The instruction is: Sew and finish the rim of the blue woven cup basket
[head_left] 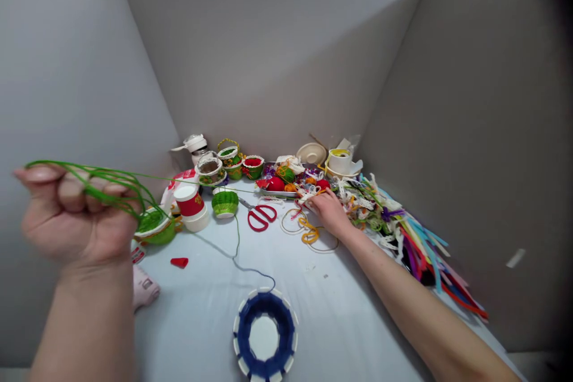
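My left hand [85,215] is raised at the left, its fingers closed round several loops of green yarn [119,182]. One thin strand runs from it across to the tray of yarn. My right hand [330,210] reaches to the right front corner of that metal tray [280,194], fingers bent together in tangled yarn scraps; what they grip is too small to make out. A dark blue and white woven basket [244,334] stands near the front. From its back rim a blue strand [253,270] leads away and meets a green one near a small green basket [225,203].
Red-handled scissors [262,217] lie mid-table beside orange yarn [310,230]. Small finished baskets [230,161] and a red-and-white cup [190,203] stand at the back left. Coloured pipe cleaners [430,245] spread along the right wall. A red cone-shaped piece [179,262] lies at left.
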Demonstrator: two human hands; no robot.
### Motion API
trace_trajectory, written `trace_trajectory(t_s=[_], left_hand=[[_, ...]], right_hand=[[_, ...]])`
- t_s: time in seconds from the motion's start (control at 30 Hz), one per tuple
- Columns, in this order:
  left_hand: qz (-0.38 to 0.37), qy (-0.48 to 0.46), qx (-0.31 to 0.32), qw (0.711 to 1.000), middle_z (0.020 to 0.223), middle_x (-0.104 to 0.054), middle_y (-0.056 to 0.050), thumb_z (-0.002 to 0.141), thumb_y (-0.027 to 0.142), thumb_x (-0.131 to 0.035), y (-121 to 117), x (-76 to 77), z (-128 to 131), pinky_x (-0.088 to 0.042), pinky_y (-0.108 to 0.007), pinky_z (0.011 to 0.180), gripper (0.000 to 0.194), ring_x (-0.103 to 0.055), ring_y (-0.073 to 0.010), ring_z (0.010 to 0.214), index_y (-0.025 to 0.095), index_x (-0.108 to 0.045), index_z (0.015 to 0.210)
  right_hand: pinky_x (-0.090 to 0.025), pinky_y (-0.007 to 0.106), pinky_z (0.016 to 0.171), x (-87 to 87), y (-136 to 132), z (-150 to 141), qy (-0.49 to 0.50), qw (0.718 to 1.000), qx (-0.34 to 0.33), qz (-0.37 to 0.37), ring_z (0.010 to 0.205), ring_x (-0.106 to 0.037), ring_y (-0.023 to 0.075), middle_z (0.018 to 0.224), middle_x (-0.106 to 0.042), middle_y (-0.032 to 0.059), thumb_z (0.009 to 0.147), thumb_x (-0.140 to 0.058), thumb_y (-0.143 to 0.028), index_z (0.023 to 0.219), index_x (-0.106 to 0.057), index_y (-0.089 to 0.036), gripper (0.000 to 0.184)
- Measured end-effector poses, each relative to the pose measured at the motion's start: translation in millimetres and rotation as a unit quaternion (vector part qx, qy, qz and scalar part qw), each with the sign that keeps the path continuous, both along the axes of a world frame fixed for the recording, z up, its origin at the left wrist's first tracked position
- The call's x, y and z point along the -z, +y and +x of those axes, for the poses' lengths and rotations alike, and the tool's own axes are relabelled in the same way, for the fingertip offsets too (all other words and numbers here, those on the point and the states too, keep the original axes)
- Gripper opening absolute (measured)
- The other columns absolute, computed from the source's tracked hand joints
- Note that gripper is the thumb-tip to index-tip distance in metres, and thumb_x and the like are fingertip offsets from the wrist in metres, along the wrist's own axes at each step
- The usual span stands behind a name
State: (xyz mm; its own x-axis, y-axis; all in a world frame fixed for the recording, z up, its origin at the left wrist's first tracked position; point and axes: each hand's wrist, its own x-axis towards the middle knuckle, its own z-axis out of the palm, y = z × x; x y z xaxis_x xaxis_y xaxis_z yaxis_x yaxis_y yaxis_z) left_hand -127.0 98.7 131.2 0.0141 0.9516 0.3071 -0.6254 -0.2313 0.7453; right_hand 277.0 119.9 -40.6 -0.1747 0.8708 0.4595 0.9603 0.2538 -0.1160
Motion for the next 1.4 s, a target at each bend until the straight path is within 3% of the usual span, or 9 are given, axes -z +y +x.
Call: trace_trajectory(t_s=[0.07,0.17,0.3,0.47,0.6,0.77,1.0,1.27,1.4], left_hand=[[0.047,-0.036,0.007,0.998,0.042,-0.031,0.006,0.086,0.037,-0.056,4.3,11.0,14.8,-0.025,-0.021,0.043,0.026,-0.030,-0.0045,0.041,0.018,-0.059,0.069],[-0.047,0.111,0.085,0.989,0.052,-0.049,0.003,0.076,0.023,-0.068,16.6,44.5,59.0,-0.024,-0.017,0.041,0.013,-0.033,-0.0027,0.042,0.012,-0.062,0.080],[-0.078,0.268,0.168,0.945,0.077,-0.063,-0.005,0.072,0.034,-0.070,26.9,101.4,124.8,-0.027,-0.018,0.044,0.028,-0.036,-0.0026,0.046,0.011,-0.061,0.086],[-0.119,0.379,0.260,0.880,0.060,-0.052,0.004,0.071,0.056,-0.062,24.3,143.8,159.1,-0.023,-0.019,0.044,0.044,-0.039,-0.0047,0.044,0.015,-0.055,0.085],[-0.083,0.441,0.355,0.820,0.053,-0.043,0.005,0.072,0.057,-0.060,19.3,146.3,145.4,-0.021,-0.021,0.046,0.044,-0.033,-0.0056,0.047,0.013,-0.057,0.075],[-0.039,0.510,0.343,0.788,0.056,-0.042,0.004,0.075,0.049,-0.060,12.2,134.7,113.3,-0.022,-0.022,0.049,0.037,-0.031,-0.0073,0.053,0.012,-0.061,0.075],[-0.044,0.543,0.370,0.752,0.062,-0.054,0.000,0.078,0.047,-0.056,4.2,131.3,93.5,-0.033,-0.022,0.054,0.035,-0.044,-0.0098,0.055,0.013,-0.062,0.079],[0.033,0.680,0.333,0.653,0.072,-0.064,-0.001,0.075,0.037,-0.056,7.3,125.9,55.6,-0.037,-0.022,0.058,0.024,-0.052,-0.0134,0.065,0.017,-0.067,0.081],[0.004,0.681,0.320,0.658,0.069,-0.062,-0.001,0.077,0.037,-0.055,5.7,118.0,35.5,-0.039,-0.022,0.059,0.026,-0.052,-0.0128,0.062,0.017,-0.068,0.089]], right_hand=[[-0.020,0.044,0.108,-5.9,-4.4,-8.1,-0.001,1.000,-0.017,0.003,0.090,-0.056,0.0177,0.083,-0.067,0.0031,0.093,-0.042,-0.023,0.086,-0.063,-0.021,0.023],[-0.015,0.045,0.110,-17.7,-15.2,-27.1,-0.014,0.998,-0.053,0.016,0.095,-0.055,0.0186,0.087,-0.068,0.0032,0.092,-0.044,-0.018,0.088,-0.064,-0.022,0.020],[-0.017,0.045,0.109,-32.0,-30.2,-56.3,-0.041,0.995,-0.088,0.013,0.093,-0.055,0.0191,0.083,-0.067,0.0041,0.092,-0.045,-0.021,0.089,-0.063,-0.022,0.019],[-0.035,0.035,0.093,-28.7,-40.2,-77.8,-0.054,0.996,-0.068,-0.008,0.076,-0.054,0.0175,0.072,-0.064,0.0042,0.091,-0.048,-0.020,0.082,-0.062,-0.018,0.017],[-0.040,0.033,0.083,-15.6,-49.7,-77.4,-0.018,0.997,-0.070,-0.026,0.090,-0.053,0.0211,0.087,-0.064,0.0069,0.087,-0.053,-0.019,0.092,-0.062,-0.019,0.010],[-0.034,0.038,0.099,-9.7,-56.6,-48.7,0.036,0.997,-0.065,-0.002,0.116,-0.042,0.0240,0.125,-0.052,0.0109,0.078,-0.054,-0.012,0.121,-0.051,-0.017,0.043],[-0.033,0.040,0.094,-16.0,-40.5,-11.9,-0.030,0.996,-0.010,-0.083,0.110,-0.043,0.0265,0.113,-0.059,0.0105,0.080,-0.059,-0.028,0.096,-0.065,-0.020,0.019],[-0.032,0.034,0.091,-30.1,-38.2,-7.6,-0.105,0.982,-0.008,-0.156,0.099,-0.049,0.0227,0.095,-0.063,0.0094,0.077,-0.054,-0.017,0.086,-0.065,-0.017,0.015],[-0.032,0.035,0.088,-33.1,-38.5,-1.8,-0.132,0.973,-0.001,-0.191,0.099,-0.049,0.0243,0.099,-0.063,0.0092,0.077,-0.056,-0.022,0.088,-0.065,-0.020,0.015]])
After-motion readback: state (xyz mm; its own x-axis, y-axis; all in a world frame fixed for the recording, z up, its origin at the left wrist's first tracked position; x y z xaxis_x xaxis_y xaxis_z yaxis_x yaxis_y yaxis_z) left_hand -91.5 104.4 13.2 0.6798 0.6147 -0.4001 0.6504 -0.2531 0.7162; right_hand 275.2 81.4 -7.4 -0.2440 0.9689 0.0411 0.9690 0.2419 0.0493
